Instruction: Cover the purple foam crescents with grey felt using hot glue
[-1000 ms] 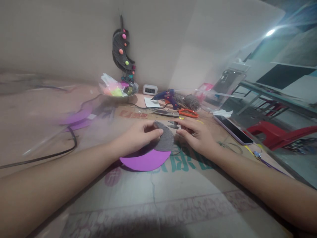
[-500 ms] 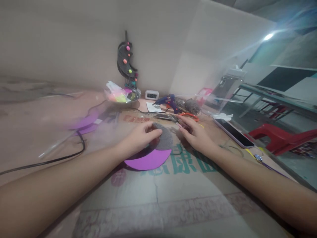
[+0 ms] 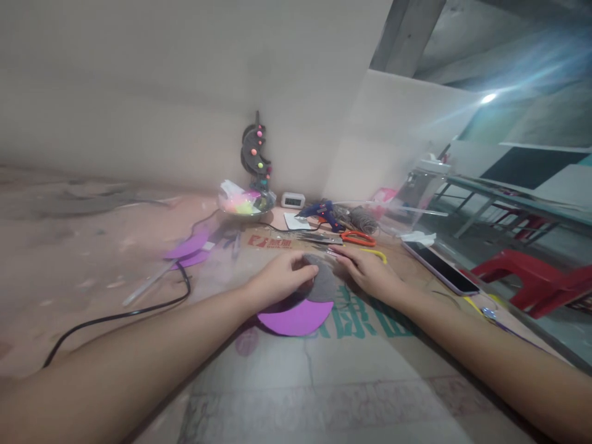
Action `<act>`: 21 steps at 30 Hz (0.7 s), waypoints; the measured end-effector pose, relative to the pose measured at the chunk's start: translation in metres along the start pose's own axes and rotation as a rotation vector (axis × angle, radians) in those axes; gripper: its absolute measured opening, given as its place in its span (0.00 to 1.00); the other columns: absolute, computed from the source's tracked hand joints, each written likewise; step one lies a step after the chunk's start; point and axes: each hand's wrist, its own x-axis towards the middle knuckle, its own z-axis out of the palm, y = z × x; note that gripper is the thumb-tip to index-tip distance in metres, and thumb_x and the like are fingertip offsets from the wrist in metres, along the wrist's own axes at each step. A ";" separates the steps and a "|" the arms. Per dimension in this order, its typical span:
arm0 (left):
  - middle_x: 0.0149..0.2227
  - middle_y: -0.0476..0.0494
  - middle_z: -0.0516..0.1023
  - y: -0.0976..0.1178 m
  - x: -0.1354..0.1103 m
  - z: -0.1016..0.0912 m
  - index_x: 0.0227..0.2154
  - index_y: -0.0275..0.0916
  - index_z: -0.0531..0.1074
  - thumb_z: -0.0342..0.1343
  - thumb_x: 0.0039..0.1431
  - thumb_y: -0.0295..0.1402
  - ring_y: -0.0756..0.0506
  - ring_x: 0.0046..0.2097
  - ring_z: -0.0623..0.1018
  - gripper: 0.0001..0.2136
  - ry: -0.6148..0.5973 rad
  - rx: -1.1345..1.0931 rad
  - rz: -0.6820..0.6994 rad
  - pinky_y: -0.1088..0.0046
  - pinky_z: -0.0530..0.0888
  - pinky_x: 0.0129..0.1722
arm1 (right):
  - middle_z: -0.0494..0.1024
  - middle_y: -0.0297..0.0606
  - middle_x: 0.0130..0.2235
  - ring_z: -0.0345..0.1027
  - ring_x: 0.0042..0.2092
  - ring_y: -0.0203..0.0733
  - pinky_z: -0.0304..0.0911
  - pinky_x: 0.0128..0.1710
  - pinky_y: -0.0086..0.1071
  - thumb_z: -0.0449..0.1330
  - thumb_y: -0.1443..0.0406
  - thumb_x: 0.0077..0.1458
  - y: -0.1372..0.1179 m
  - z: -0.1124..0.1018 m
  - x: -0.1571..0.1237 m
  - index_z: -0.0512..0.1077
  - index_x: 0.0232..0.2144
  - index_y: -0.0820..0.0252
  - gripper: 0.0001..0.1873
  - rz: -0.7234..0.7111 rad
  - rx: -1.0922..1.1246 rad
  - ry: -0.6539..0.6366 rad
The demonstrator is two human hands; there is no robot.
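Observation:
My left hand (image 3: 283,279) is closed on a grey, yarn-textured crescent piece (image 3: 322,285), with the thumb on top and the other fingers mostly hidden. Below this piece, a round purple sheet (image 3: 296,319) lies on the printed cardboard (image 3: 296,376). To the right, my right hand (image 3: 370,271) has its fingers bent around a small silvery tool (image 3: 331,252), whose kind is too blurred to tell. Just beyond that hand rest orange-handled scissors (image 3: 358,238).
Behind the hands are a glue gun (image 3: 324,213), grey yarn (image 3: 361,219), a small clock (image 3: 293,200) and a bowl (image 3: 247,206) before a decorated grey crescent (image 3: 254,151). A phone (image 3: 441,268) lies right; purple pieces (image 3: 189,248) and a black cable (image 3: 115,313) lie left.
The camera has tilted, so the scene sits lower and further right. My right hand has drawn slightly back from the scissors. The left hand keeps hold of the grey crescent piece.

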 end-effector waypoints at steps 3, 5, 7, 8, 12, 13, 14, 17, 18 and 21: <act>0.23 0.51 0.69 -0.002 0.000 0.000 0.27 0.36 0.68 0.52 0.54 0.34 0.52 0.26 0.69 0.07 0.002 0.006 0.024 0.77 0.65 0.28 | 0.73 0.44 0.53 0.68 0.53 0.48 0.62 0.54 0.42 0.46 0.59 0.63 -0.009 0.001 0.020 0.70 0.52 0.60 0.22 -0.031 0.013 -0.042; 0.22 0.51 0.69 -0.003 0.001 0.000 0.26 0.36 0.68 0.53 0.54 0.34 0.52 0.26 0.69 0.07 0.007 0.001 0.028 0.77 0.65 0.27 | 0.72 0.44 0.54 0.66 0.54 0.47 0.60 0.55 0.40 0.46 0.59 0.63 -0.019 0.005 0.041 0.70 0.51 0.61 0.21 -0.073 0.060 -0.046; 0.21 0.51 0.69 -0.003 0.004 -0.002 0.25 0.36 0.66 0.54 0.53 0.34 0.53 0.25 0.69 0.07 0.040 -0.039 0.008 0.78 0.65 0.26 | 0.73 0.45 0.53 0.67 0.54 0.46 0.60 0.54 0.39 0.46 0.59 0.63 -0.030 0.012 0.066 0.70 0.52 0.63 0.22 -0.091 0.103 -0.038; 0.20 0.51 0.69 -0.003 0.005 -0.002 0.24 0.36 0.65 0.54 0.53 0.34 0.53 0.23 0.68 0.07 0.073 -0.082 -0.019 0.78 0.65 0.26 | 0.73 0.46 0.53 0.67 0.54 0.46 0.60 0.54 0.39 0.47 0.60 0.62 -0.035 0.015 0.077 0.69 0.52 0.64 0.22 -0.087 0.121 -0.029; 0.19 0.52 0.68 0.000 0.009 -0.006 0.22 0.37 0.63 0.55 0.52 0.34 0.54 0.19 0.67 0.09 0.235 -0.322 -0.132 0.79 0.63 0.21 | 0.74 0.44 0.52 0.67 0.53 0.44 0.59 0.53 0.37 0.49 0.60 0.61 -0.038 0.014 0.098 0.69 0.52 0.63 0.21 -0.072 0.227 0.036; 0.19 0.52 0.68 0.000 0.009 -0.007 0.22 0.37 0.63 0.56 0.52 0.35 0.55 0.19 0.67 0.10 0.260 -0.366 -0.137 0.80 0.63 0.20 | 0.76 0.43 0.49 0.69 0.50 0.42 0.60 0.51 0.36 0.48 0.59 0.62 -0.037 0.010 0.094 0.71 0.49 0.62 0.20 -0.054 0.265 0.061; 0.19 0.52 0.68 0.001 0.009 -0.007 0.22 0.36 0.63 0.57 0.51 0.35 0.55 0.19 0.67 0.10 0.277 -0.395 -0.133 0.80 0.62 0.20 | 0.78 0.42 0.45 0.70 0.47 0.41 0.61 0.49 0.34 0.47 0.59 0.62 -0.035 0.005 0.088 0.73 0.45 0.63 0.20 -0.027 0.303 0.084; 0.19 0.51 0.68 0.000 0.009 -0.007 0.22 0.36 0.63 0.58 0.51 0.36 0.55 0.18 0.67 0.11 0.296 -0.431 -0.119 0.81 0.62 0.19 | 0.78 0.39 0.34 0.71 0.38 0.40 0.63 0.40 0.32 0.46 0.56 0.62 -0.030 -0.013 0.056 0.74 0.33 0.64 0.22 0.083 0.377 0.130; 0.18 0.51 0.68 0.000 0.008 -0.007 0.22 0.36 0.63 0.58 0.51 0.36 0.55 0.18 0.67 0.11 0.295 -0.436 -0.115 0.81 0.62 0.19 | 0.77 0.38 0.33 0.70 0.37 0.40 0.63 0.39 0.31 0.47 0.56 0.62 -0.030 -0.018 0.045 0.73 0.30 0.63 0.21 0.114 0.375 0.134; 0.19 0.52 0.67 -0.001 0.007 -0.006 0.22 0.36 0.63 0.56 0.54 0.35 0.56 0.18 0.67 0.11 0.293 -0.439 -0.103 0.81 0.62 0.19 | 0.76 0.37 0.33 0.69 0.38 0.40 0.61 0.39 0.32 0.51 0.57 0.59 -0.034 -0.024 0.016 0.72 0.31 0.61 0.16 0.112 0.367 0.105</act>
